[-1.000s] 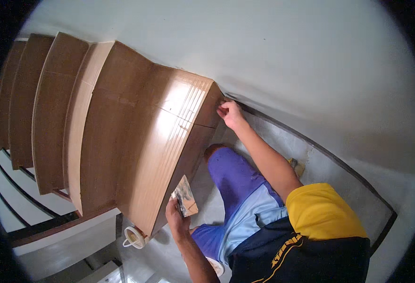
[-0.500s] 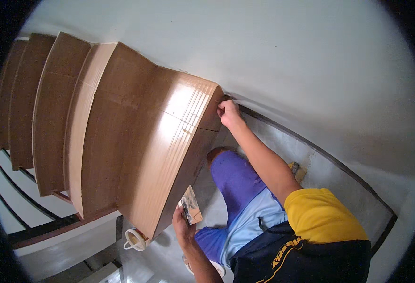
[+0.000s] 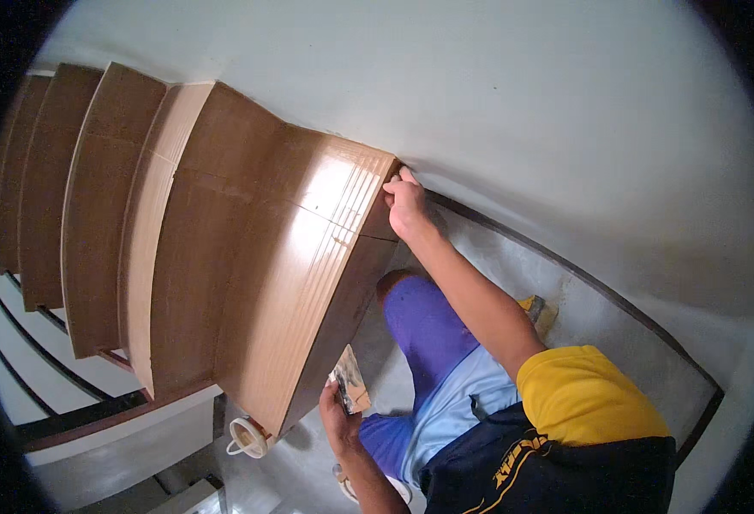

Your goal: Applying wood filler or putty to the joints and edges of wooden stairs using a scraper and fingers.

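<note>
In my left hand (image 3: 340, 418) is a putty knife (image 3: 354, 387), its broad flat blade pointing up and smeared with pale and dark material. That hand is low, beside the front of the bottom stair step (image 3: 261, 343), and its fingers are wrapped round the knife's lower end. Farther up, my right hand (image 3: 407, 206) reaches to the step's far corner, where the brown riser meets the wall. Its index finger stretches up into that corner, and another fingertip rests at the step's edge. I see nothing held there, though the palm side is partly hidden.
More brown tiled stairs (image 3: 94, 197) rise to the left, with dark railing bars (image 3: 47, 377) beside them. A pale wall (image 3: 565, 111) runs along the right, with a dark skirting strip (image 3: 565, 265) at its foot. A white bucket (image 3: 247, 438) stands at the step's near end. Something yellow (image 3: 531, 306) lies on the grey floor.
My right hand has shifted slightly left and up, from the skirting side to the step's corner, and its curled fingers have straightened. My left hand with the putty knife has dropped slightly.
</note>
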`<state>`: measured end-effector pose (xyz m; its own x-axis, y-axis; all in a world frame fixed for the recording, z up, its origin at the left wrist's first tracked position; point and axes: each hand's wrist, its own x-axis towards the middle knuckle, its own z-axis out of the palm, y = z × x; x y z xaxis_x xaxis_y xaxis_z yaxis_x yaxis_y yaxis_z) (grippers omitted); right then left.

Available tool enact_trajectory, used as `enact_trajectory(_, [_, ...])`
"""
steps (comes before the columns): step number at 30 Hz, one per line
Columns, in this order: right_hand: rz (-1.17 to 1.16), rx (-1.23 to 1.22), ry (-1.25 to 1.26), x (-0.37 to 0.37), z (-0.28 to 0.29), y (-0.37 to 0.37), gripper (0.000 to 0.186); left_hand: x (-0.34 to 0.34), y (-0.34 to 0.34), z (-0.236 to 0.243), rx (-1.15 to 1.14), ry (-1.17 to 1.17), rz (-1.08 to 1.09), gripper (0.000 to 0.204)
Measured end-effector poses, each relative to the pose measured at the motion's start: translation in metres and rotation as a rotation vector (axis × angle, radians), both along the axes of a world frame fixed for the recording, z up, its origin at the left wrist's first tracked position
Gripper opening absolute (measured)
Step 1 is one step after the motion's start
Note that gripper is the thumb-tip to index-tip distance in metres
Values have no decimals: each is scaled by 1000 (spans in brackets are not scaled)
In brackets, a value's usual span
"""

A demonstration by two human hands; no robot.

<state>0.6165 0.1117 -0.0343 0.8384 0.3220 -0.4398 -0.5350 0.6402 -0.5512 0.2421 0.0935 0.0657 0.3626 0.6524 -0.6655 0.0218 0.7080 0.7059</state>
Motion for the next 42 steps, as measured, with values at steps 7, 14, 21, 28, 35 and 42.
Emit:
enact_trajectory(7, [46, 22, 184, -8, -43, -24, 34, 3, -2, 1, -28, -40, -25, 28])
enact_trajectory(14, [116, 7, 319, 11, -92, -10, 26, 1, 0, -7, -40, -36, -9, 29])
enact_trajectory(21, [130, -3, 94, 9, -48, -3, 41, -5, 3, -7, -55, -44, -40, 37])
enact_trajectory(28, [153, 140, 65, 5, 7, -9, 56, 8, -3, 3, -59, -34, -5, 26])
enact_trajectory(35, [155, 126, -227, -6, 39, -20, 51, -12, 1, -8, -38, -86, -48, 32])
enact_trajectory(42, [675, -112, -863, -104, 75, -89, 55, 5, -9, 6, -78, -62, 74, 19])
